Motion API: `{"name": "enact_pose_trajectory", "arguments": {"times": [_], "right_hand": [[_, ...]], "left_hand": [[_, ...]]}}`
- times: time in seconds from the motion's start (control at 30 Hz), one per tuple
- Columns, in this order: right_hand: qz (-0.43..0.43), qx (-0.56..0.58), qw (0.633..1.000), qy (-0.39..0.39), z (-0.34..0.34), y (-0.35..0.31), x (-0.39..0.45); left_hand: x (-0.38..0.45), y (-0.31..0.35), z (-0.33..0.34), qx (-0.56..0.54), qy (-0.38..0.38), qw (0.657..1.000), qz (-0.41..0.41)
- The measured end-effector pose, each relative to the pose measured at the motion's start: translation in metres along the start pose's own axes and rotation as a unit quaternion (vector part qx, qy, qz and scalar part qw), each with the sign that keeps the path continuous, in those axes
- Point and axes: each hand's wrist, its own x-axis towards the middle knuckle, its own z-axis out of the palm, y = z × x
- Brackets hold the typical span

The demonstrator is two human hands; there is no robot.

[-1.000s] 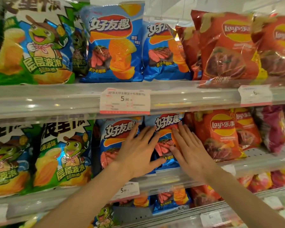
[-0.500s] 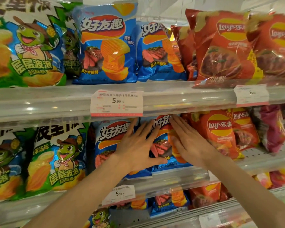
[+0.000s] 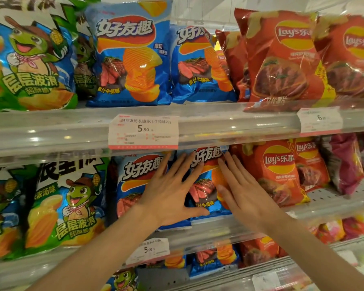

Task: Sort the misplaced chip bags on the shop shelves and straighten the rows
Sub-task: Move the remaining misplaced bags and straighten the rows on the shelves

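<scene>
On the middle shelf two blue steak-flavour chip bags stand side by side. My left hand (image 3: 168,196) lies flat with fingers spread across the seam between the left blue bag (image 3: 135,181) and the right blue bag (image 3: 204,185). My right hand (image 3: 242,194) presses flat on the right side of that right blue bag, fingers pointing up. Neither hand grips anything. Red Lay's bags (image 3: 275,173) stand just to the right, green frog bags (image 3: 67,204) to the left.
The upper shelf rail (image 3: 51,131) carries a 5.90 price tag (image 3: 143,131) and the same order of green, blue and red bags. Purple bags (image 3: 343,162) fill the far right. A lower shelf holds more blue and red bags behind its clear rail (image 3: 198,234).
Both hands have stayed flat on the blue bags, shifting slightly up and left against them; the right blue bag now stands a little more upright. The view has drifted a bit.
</scene>
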Motion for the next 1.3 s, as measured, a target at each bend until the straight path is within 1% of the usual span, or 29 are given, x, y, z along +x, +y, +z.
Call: {"name": "enact_pose_trajectory", "arguments": {"times": [0.1,0.27,0.43,0.53,0.6,0.67,0.77,0.9,1.03,1.13,1.23,1.3], "right_hand": [[0.016,0.009,1.000,-0.019,0.012,0.001,-0.007],[0.025,0.018,0.999,-0.024,0.016,0.003,-0.007],[0.039,0.061,0.997,-0.010,0.016,-0.002,-0.007],[0.071,0.096,0.992,0.029,0.011,-0.012,-0.014],[0.091,0.114,0.988,0.055,0.006,-0.024,-0.023],[0.103,0.144,0.981,0.081,0.002,-0.038,-0.034],[0.120,0.204,0.965,0.110,-0.002,-0.062,-0.052],[0.147,0.273,0.946,0.094,0.001,-0.096,-0.073],[0.156,0.324,0.929,0.082,0.008,-0.130,-0.086],[0.148,0.333,0.929,0.063,0.013,-0.159,-0.092],[0.137,0.335,0.932,0.025,0.012,-0.196,-0.096],[0.127,0.333,0.934,0.014,0.012,-0.225,-0.100]], "left_hand": [[-0.001,0.001,0.000,-0.003,-0.007,1.000,-0.002],[0.000,0.004,-0.001,0.007,-0.016,1.000,-0.015],[-0.003,0.007,-0.001,-0.022,0.009,0.999,-0.042],[-0.016,0.014,-0.006,-0.063,0.041,0.995,-0.071],[-0.030,0.019,-0.011,-0.107,0.080,0.987,-0.086],[-0.048,0.024,-0.018,-0.159,0.112,0.975,-0.108],[-0.081,0.032,-0.028,-0.235,0.126,0.952,-0.153],[-0.125,0.040,-0.037,-0.300,0.145,0.926,-0.175],[-0.167,0.038,-0.046,-0.308,0.134,0.918,-0.208],[-0.200,0.032,-0.051,-0.316,0.124,0.908,-0.244],[-0.239,0.024,-0.054,-0.323,0.123,0.900,-0.266],[-0.268,0.015,-0.057,-0.332,0.131,0.888,-0.290]]}}
